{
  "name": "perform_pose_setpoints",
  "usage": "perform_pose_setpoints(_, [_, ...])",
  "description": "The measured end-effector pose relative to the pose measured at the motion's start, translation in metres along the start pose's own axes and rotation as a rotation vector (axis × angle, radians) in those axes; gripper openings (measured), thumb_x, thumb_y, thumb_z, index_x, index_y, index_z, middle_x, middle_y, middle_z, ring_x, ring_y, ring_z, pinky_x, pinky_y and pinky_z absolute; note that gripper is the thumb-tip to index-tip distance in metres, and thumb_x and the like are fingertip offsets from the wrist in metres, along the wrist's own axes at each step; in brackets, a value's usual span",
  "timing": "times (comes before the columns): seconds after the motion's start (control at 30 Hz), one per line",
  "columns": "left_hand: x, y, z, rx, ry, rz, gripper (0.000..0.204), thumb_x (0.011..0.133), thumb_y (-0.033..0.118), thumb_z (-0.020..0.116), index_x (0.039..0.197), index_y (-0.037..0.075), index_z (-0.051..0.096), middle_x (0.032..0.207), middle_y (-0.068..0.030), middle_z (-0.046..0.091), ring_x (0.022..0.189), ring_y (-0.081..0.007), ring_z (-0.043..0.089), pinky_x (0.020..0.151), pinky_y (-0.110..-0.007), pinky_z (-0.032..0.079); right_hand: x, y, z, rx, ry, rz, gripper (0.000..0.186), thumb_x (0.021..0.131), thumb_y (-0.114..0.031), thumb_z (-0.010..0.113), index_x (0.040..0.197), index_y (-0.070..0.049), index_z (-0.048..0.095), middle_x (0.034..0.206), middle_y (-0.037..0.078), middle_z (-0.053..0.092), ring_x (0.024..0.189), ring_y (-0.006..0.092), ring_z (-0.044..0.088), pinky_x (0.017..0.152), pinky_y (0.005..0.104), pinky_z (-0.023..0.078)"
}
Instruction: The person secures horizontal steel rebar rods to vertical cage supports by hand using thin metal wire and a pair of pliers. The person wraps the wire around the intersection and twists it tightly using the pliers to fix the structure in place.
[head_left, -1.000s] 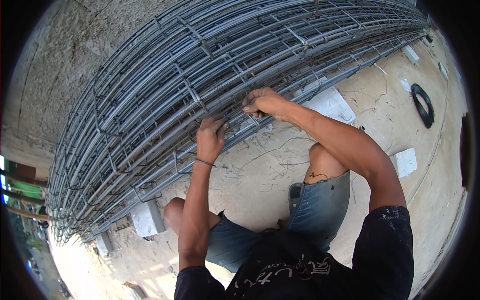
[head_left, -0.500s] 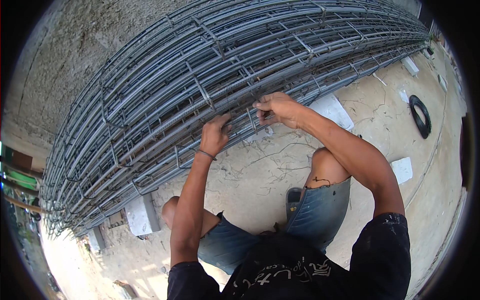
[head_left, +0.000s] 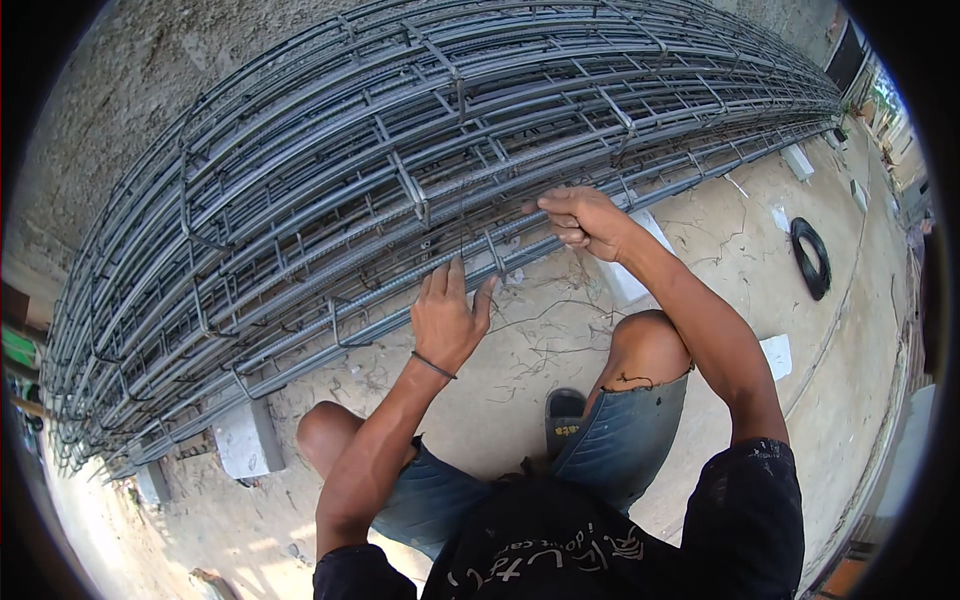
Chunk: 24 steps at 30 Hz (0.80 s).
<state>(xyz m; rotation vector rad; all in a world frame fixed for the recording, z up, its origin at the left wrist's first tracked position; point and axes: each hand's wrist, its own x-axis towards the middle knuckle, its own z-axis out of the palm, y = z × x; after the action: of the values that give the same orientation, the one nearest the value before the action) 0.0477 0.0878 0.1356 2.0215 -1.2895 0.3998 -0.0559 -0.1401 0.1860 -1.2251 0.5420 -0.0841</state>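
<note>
A long stack of grey steel rebar cages [head_left: 330, 190], tied with stirrups, fills the upper view. My left hand [head_left: 450, 310] is at the lowest long bars, fingers extended and apart, its fingertips at the near bar. To its upper right, my right hand [head_left: 585, 220] is closed, thumb and forefinger pinched at the lower cage; whatever is between them is too small to make out. A thin wire runs vertically among the bars between my hands.
Pale blocks [head_left: 245, 442] lie under the cages. A black coil [head_left: 810, 260] and a white piece [head_left: 775, 355] lie on the concrete floor at the right, with loose wire scraps about. A rough concrete surface [head_left: 120, 110] lies behind the stack. My bent knees frame the lower middle.
My left hand has moved down and right, its fingers now straightened out. My right hand has shifted right along the cage, still pinched. The view has shifted slightly.
</note>
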Motion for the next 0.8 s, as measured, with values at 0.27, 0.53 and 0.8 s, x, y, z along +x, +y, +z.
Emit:
perform_pose_setpoints(0.27, [0.001, 0.004, -0.016, 0.152, -0.093, -0.068, 0.03, 0.083, 0.027, 0.067, 0.08, -0.003, 0.063, 0.076, -0.0185, 0.062, 0.062, -0.0333, 0.061, 0.052, -0.04, 0.046, -0.005, -0.056, -0.012, -0.86, 0.017, -0.016, 0.023, 0.089, -0.022, 0.061, 0.084, -0.001, 0.068, 0.058, -0.004, 0.045, 0.052, 0.0056, 0.035, 0.046, 0.0228, 0.028])
perform_pose_setpoints(0.53, [0.003, 0.015, -0.017, -0.113, -0.084, 0.181, 0.018, 0.08, 0.016, 0.068, 0.069, 0.005, 0.06, 0.057, -0.0083, 0.053, 0.049, -0.0278, 0.056, 0.043, -0.038, 0.043, -0.01, 0.051, -0.037, -0.586, -0.028, -0.232, 0.028, 0.093, -0.028, 0.057, 0.085, -0.002, 0.065, 0.065, -0.003, 0.05, 0.062, 0.0081, 0.041, 0.056, 0.0258, 0.035])
perform_pose_setpoints(0.8, [-0.009, 0.011, -0.002, -0.118, -0.137, 0.367, 0.011, 0.076, 0.011, 0.071, 0.081, 0.004, 0.065, 0.079, -0.0081, 0.062, 0.08, -0.0253, 0.062, 0.059, -0.035, 0.051, -0.029, -0.027, -0.046, -1.63, 0.254, -0.715, 0.032, 0.089, -0.033, 0.058, 0.077, -0.005, 0.065, 0.056, 0.015, 0.055, 0.053, 0.0363, 0.054, 0.053, 0.044, 0.041])
